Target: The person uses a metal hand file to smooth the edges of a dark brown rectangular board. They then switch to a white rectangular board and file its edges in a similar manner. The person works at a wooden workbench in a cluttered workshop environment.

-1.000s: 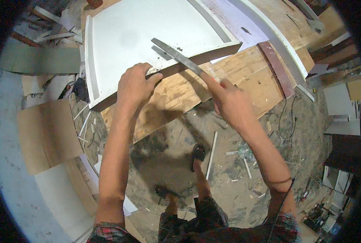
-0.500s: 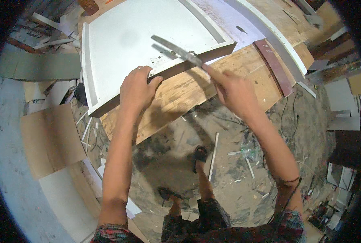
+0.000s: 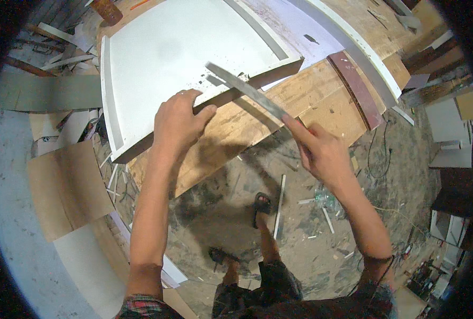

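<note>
A white shallow panel with raised edge strips (image 3: 167, 53) lies on a wooden worktable (image 3: 231, 125). My left hand (image 3: 178, 122) is closed over its near edge, thumb on the outer side and fingers on the white face. In my right hand (image 3: 325, 154) is a long flat metal file (image 3: 252, 94), gripped at its near end with the index finger stretched along it. The file slants across the panel's near edge, its far tip over the white face. Beside it, a small rough notch (image 3: 244, 77) shows in the edge, with dark crumbs scattered around.
A reddish-brown strip (image 3: 356, 90) and a long white strip (image 3: 353, 48) lie to the right on the table. A brown container (image 3: 106, 11) stands at the far left. Offcuts, a cable (image 3: 388, 154) and a clear plastic bottle (image 3: 325, 198) litter the floor. Boards (image 3: 69, 186) lean at left.
My right hand has drawn the file back toward me and to the right, so less of it reaches over the panel. My left hand keeps its hold on the edge.
</note>
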